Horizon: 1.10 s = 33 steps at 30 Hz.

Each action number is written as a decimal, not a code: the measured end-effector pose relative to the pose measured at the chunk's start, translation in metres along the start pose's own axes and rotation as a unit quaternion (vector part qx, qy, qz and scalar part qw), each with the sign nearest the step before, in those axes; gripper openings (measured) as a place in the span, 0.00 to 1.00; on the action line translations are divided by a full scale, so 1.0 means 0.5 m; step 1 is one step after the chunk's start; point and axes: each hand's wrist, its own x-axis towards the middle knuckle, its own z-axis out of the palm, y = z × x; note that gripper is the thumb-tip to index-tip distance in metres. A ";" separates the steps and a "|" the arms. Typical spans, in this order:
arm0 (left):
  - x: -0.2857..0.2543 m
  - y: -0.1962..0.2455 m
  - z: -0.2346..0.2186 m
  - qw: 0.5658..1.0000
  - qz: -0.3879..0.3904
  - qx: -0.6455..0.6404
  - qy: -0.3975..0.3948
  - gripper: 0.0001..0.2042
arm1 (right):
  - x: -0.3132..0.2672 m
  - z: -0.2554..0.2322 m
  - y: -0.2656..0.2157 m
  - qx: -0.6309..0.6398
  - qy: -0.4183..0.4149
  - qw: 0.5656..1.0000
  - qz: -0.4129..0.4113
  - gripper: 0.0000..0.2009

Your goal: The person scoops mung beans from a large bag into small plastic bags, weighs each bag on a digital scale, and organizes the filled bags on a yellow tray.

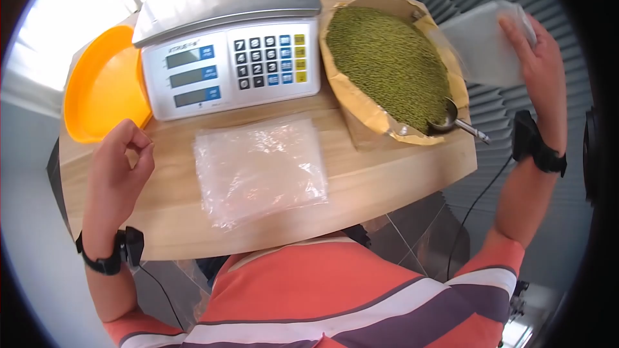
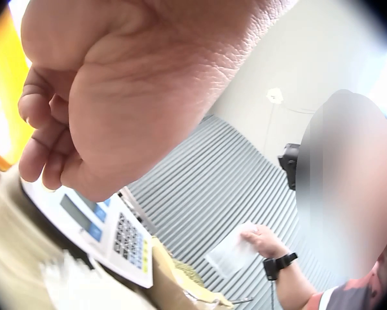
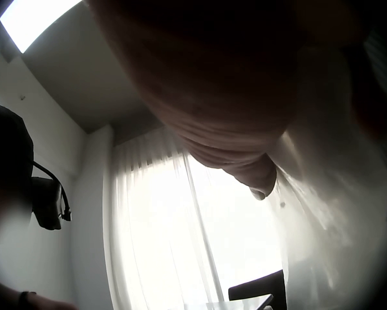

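Observation:
My right hand (image 1: 543, 58) holds a clear plastic bag (image 1: 485, 42) by its edge, up beside the right end of the table. The bag hangs flat in front of the grey corrugated wall, and the right wrist view shows the bag (image 3: 329, 226) close up. Over the table's left side, my left hand (image 1: 121, 164) has loosely curled fingers with nothing between them, near the orange tray (image 1: 97, 100). A stack of clear plastic bags (image 1: 261, 171) lies on the table in front of the scale. Green beans (image 1: 387, 58) fill an open paper sack, where a metal scoop (image 1: 449, 119) rests at the rim.
A white weighing scale (image 1: 219, 84) with a steel platform stands at the back of the wooden table (image 1: 174, 232). The paper sack (image 1: 367, 125) stands at the table's right end. Cables (image 1: 465, 232) hang from both wrist cameras.

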 end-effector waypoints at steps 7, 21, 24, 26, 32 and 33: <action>0.117 0.254 0.025 0.975 0.153 -0.158 0.014 0.10 | -0.001 0.021 -0.005 0.147 -0.034 0.988 0.027 0.17; 0.387 0.443 0.240 0.952 0.232 -0.198 -0.021 0.23 | -0.025 -0.006 0.016 0.116 -0.031 0.993 0.004 0.16; 0.394 0.472 0.240 0.944 0.177 -0.266 -0.082 0.24 | -0.019 -0.008 0.015 0.165 0.014 0.986 0.018 0.16; 0.391 0.504 0.234 0.908 0.101 -0.374 -0.160 0.23 | -0.021 0.007 0.014 0.243 -0.013 0.970 0.022 0.17; 0.422 0.517 0.255 0.866 0.048 -0.466 -0.176 0.19 | -0.029 0.001 0.025 0.301 -0.004 0.953 0.037 0.20; 0.425 0.512 0.258 0.865 0.054 -0.468 -0.176 0.19 | -0.031 -0.003 0.031 0.297 0.000 0.954 0.036 0.20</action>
